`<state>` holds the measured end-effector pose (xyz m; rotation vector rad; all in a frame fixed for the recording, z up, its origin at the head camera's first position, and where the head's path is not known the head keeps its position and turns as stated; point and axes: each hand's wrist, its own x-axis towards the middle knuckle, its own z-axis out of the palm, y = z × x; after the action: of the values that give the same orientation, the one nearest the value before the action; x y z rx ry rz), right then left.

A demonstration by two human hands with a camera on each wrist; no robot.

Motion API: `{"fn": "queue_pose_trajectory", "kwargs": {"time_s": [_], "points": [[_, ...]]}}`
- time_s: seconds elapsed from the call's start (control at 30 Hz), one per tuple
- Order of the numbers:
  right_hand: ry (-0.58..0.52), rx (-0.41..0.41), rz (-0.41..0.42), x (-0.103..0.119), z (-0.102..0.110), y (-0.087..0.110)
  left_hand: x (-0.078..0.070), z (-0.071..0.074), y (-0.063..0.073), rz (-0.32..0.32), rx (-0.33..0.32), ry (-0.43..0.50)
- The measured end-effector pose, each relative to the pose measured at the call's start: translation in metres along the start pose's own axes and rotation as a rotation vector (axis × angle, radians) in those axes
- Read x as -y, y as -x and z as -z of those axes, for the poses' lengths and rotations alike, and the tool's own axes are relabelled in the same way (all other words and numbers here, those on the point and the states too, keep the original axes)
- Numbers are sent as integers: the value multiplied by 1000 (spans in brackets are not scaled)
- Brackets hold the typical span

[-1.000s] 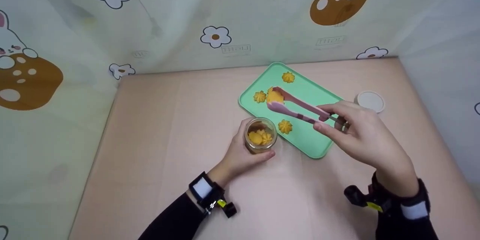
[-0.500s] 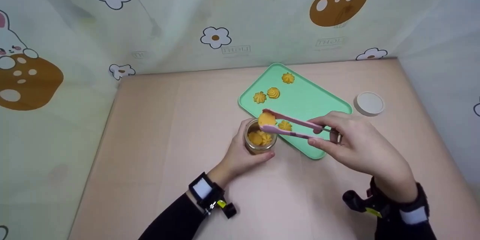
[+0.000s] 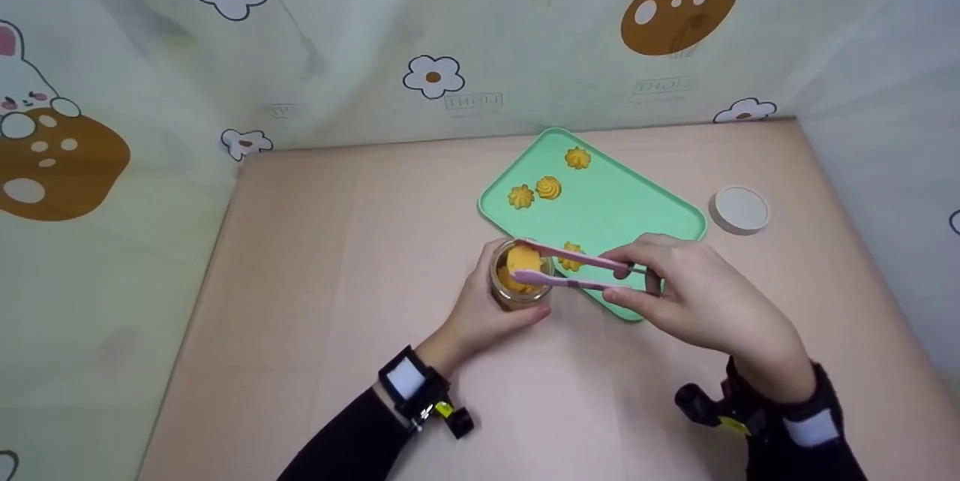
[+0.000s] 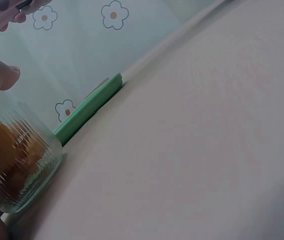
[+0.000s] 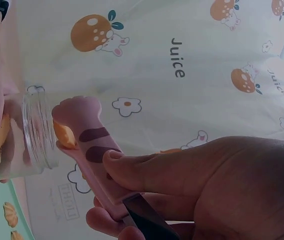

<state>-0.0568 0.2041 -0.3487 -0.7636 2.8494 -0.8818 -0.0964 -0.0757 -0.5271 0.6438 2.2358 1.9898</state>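
Note:
My left hand (image 3: 480,308) grips a ribbed glass jar (image 4: 24,160) that stands on the table and holds several yellow cookies. Pink paw-tipped tongs (image 5: 94,135) are pinched in my right hand (image 3: 697,286). Between the tong tips sits one cookie (image 5: 64,134), right at the jar's open mouth. Seen from the head, this cookie lies over the jar opening. Beside the jar is a green tray (image 3: 630,211) with a few swirl cookies on it, one of them (image 3: 572,256) partly behind the tongs.
A round white lid (image 3: 739,210) lies on the table right of the tray. The pink table (image 3: 337,278) ends at the back against a printed curtain (image 3: 337,53).
My right hand has brought the tongs and the held cookie from above the tray, towards me and leftward, to the jar's mouth. The left hand and jar have stayed in place.

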Motion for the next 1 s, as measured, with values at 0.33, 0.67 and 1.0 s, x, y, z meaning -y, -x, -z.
{"fn": "queue_pose_trajectory", "kwargs": {"time_s": [0.33,0.67,1.0], "points": [[33,23,2,-1,-4,-3,2,0,0,-29,-7,-5],[50,38,-25,1,-6,-5,1,0,1,-7,-8,4],[49,37,-40,1,-8,-4,2,-1,2,-4,-3,-10]]}}
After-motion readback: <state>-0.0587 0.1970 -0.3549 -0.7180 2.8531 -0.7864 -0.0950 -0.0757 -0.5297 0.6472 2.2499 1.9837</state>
